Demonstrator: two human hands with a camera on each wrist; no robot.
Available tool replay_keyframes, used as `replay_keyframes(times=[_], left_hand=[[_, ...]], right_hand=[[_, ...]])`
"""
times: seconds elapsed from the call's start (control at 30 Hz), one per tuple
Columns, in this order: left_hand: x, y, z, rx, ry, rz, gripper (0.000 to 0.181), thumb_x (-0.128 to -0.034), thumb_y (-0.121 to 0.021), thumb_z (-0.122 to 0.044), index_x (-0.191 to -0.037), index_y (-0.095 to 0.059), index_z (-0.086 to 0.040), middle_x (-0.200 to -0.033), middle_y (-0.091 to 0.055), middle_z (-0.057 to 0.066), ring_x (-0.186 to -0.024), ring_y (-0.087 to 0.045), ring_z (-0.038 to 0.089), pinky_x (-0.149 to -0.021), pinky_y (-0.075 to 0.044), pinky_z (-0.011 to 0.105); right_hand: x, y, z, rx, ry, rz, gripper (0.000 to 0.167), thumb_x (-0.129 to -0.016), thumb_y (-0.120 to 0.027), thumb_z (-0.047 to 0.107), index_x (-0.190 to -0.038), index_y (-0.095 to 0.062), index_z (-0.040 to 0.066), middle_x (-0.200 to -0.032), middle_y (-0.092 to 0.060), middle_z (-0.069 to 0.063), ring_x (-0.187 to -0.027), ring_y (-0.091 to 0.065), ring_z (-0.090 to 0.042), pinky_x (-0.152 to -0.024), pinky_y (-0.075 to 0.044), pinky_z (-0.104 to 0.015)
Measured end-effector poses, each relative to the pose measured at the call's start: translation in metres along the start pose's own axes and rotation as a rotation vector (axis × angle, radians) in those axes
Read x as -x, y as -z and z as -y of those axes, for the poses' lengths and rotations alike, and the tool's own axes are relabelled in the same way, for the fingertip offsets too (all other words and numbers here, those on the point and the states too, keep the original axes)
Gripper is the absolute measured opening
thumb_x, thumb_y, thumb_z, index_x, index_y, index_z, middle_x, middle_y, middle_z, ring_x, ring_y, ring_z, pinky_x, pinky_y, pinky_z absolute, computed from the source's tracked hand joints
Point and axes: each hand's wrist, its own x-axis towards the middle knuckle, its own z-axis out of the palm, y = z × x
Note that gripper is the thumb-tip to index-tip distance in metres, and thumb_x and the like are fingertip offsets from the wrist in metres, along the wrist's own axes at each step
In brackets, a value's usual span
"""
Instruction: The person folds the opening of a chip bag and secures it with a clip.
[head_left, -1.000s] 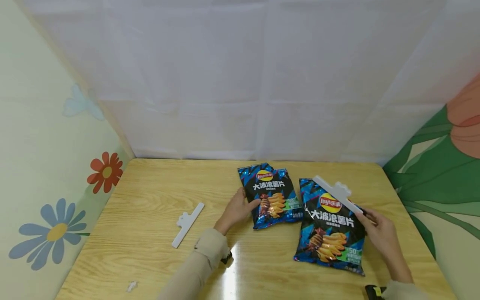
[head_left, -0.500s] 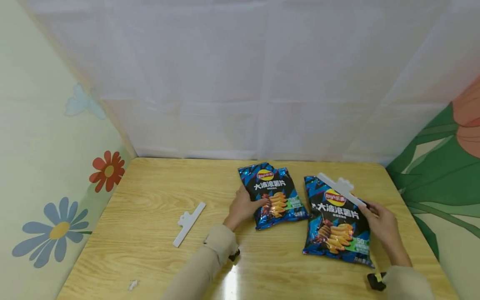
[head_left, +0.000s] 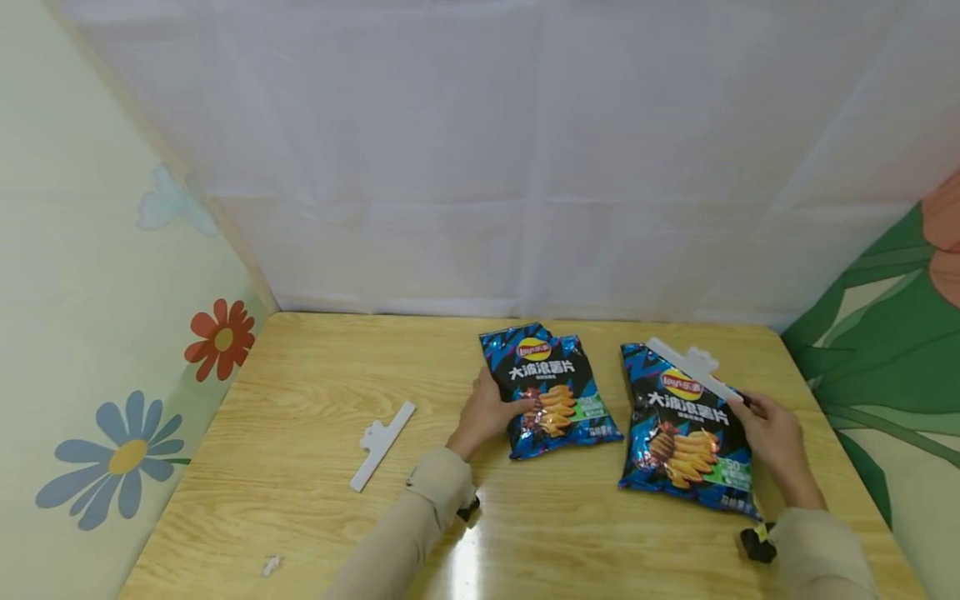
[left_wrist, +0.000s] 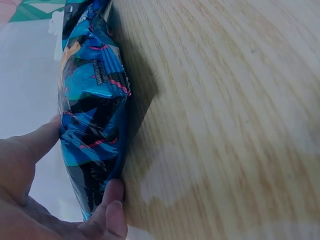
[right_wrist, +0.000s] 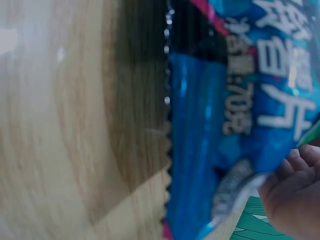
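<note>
My left hand [head_left: 487, 414] grips the left edge of a blue-and-black bag of potato chips [head_left: 543, 367]. The left wrist view has my thumb [left_wrist: 42, 140] on the bag's front and fingertips [left_wrist: 115, 200] at its lower side. My right hand [head_left: 776, 442] holds a second, similar bag of potato chips [head_left: 686, 425] by its upper right edge. Across that bag's slanted top sits a white sealing clip [head_left: 693, 367], its lower end against my right thumb. In the right wrist view, the second bag's crimped bottom edge [right_wrist: 190, 150] stands over the tabletop; some of my right fingers are hidden.
Another white sealing clip [head_left: 382, 446] lies loose on the wooden table [head_left: 315, 375], left of my left arm. A small white scrap [head_left: 272, 566] is near the front left. A white cloth [head_left: 420, 167] hangs along the back; painted walls flank both sides.
The right hand has carried the clipped bag rightward and farther from me, widening the gap between bags. The left hand's thumb has slid farther onto its bag. The view has shifted slightly.
</note>
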Motion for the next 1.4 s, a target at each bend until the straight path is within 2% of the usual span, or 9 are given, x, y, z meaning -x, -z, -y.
replay_keyframes(times=[0.23,0.37,0.47,0.57,0.7,0.9,1.03,1.2,1.4], left_hand=[[0.001,0.001,0.002,-0.008,-0.017,0.003,0.103,-0.0846,-0.078,-0.041,-0.155,-0.018,0.005,-0.152,-0.036,0.030,-0.137,-0.042,0.046,-0.111,-0.037,0.058],[0.000,0.001,0.002,0.035,-0.027,-0.001,0.101,-0.0831,-0.081,-0.036,-0.153,-0.021,0.005,-0.150,-0.039,0.030,-0.136,-0.043,0.046,-0.111,-0.037,0.057],[-0.001,0.000,0.003,0.089,-0.014,-0.007,0.100,-0.0808,-0.083,-0.031,-0.150,-0.023,0.009,-0.146,-0.041,0.032,-0.135,-0.045,0.045,-0.112,-0.037,0.055],[-0.002,-0.001,0.003,0.150,0.006,-0.015,0.097,-0.0779,-0.086,-0.026,-0.145,-0.028,0.013,-0.138,-0.047,0.033,-0.131,-0.048,0.045,-0.111,-0.038,0.053],[-0.002,-0.001,0.004,0.172,0.028,-0.028,0.092,-0.0755,-0.087,-0.023,-0.140,-0.032,0.013,-0.132,-0.050,0.032,-0.128,-0.050,0.044,-0.111,-0.039,0.052],[-0.001,-0.002,0.002,0.199,0.011,-0.031,0.085,-0.0741,-0.088,-0.017,-0.136,-0.036,0.010,-0.126,-0.053,0.028,-0.123,-0.053,0.041,-0.108,-0.042,0.051],[0.000,-0.003,0.000,0.192,0.007,-0.038,0.088,-0.0747,-0.088,-0.015,-0.141,-0.034,0.009,-0.132,-0.049,0.028,-0.126,-0.051,0.041,-0.110,-0.040,0.052],[0.002,-0.005,-0.002,0.162,-0.003,-0.041,0.096,-0.0763,-0.087,-0.017,-0.149,-0.027,0.007,-0.143,-0.042,0.029,-0.133,-0.045,0.042,-0.113,-0.036,0.053],[0.006,-0.005,-0.005,0.149,0.002,-0.038,0.103,-0.0776,-0.086,-0.020,-0.154,-0.020,0.002,-0.151,-0.035,0.027,-0.139,-0.039,0.042,-0.116,-0.033,0.053]], right_hand=[[-0.007,-0.001,-0.002,0.021,-0.044,0.017,0.060,-0.106,-0.039,0.036,-0.138,-0.043,-0.014,-0.127,-0.048,-0.040,-0.110,-0.049,-0.049,-0.086,-0.041,-0.055],[-0.009,-0.003,-0.004,0.027,-0.082,-0.001,0.058,-0.105,-0.042,0.034,-0.139,-0.044,-0.013,-0.127,-0.049,-0.036,-0.111,-0.049,-0.045,-0.084,-0.041,-0.048],[-0.009,-0.005,-0.004,0.025,-0.089,-0.013,0.057,-0.104,-0.045,0.032,-0.138,-0.045,-0.013,-0.128,-0.050,-0.036,-0.112,-0.050,-0.044,-0.085,-0.042,-0.047],[-0.008,-0.007,-0.002,0.011,-0.082,-0.006,0.056,-0.103,-0.046,0.031,-0.138,-0.044,-0.013,-0.129,-0.049,-0.036,-0.115,-0.051,-0.046,-0.091,-0.043,-0.052],[-0.006,-0.007,0.002,0.001,-0.073,0.021,0.057,-0.104,-0.046,0.029,-0.140,-0.040,-0.014,-0.131,-0.045,-0.038,-0.119,-0.048,-0.050,-0.097,-0.040,-0.059],[-0.006,-0.004,0.006,0.018,-0.082,0.067,0.060,-0.105,-0.043,0.031,-0.143,-0.033,-0.014,-0.139,-0.036,-0.042,-0.127,-0.039,-0.055,-0.104,-0.033,-0.065],[-0.006,-0.004,0.008,0.022,-0.105,0.094,0.062,-0.105,-0.041,0.033,-0.145,-0.030,-0.014,-0.143,-0.031,-0.043,-0.131,-0.034,-0.056,-0.107,-0.030,-0.066],[-0.006,-0.005,0.008,0.019,-0.118,0.093,0.062,-0.105,-0.040,0.032,-0.146,-0.028,-0.014,-0.142,-0.032,-0.042,-0.129,-0.035,-0.054,-0.106,-0.031,-0.066],[-0.005,-0.006,0.006,0.032,-0.067,0.080,0.061,-0.106,-0.041,0.030,-0.144,-0.029,-0.016,-0.137,-0.036,-0.043,-0.126,-0.038,-0.055,-0.104,-0.033,-0.065]])
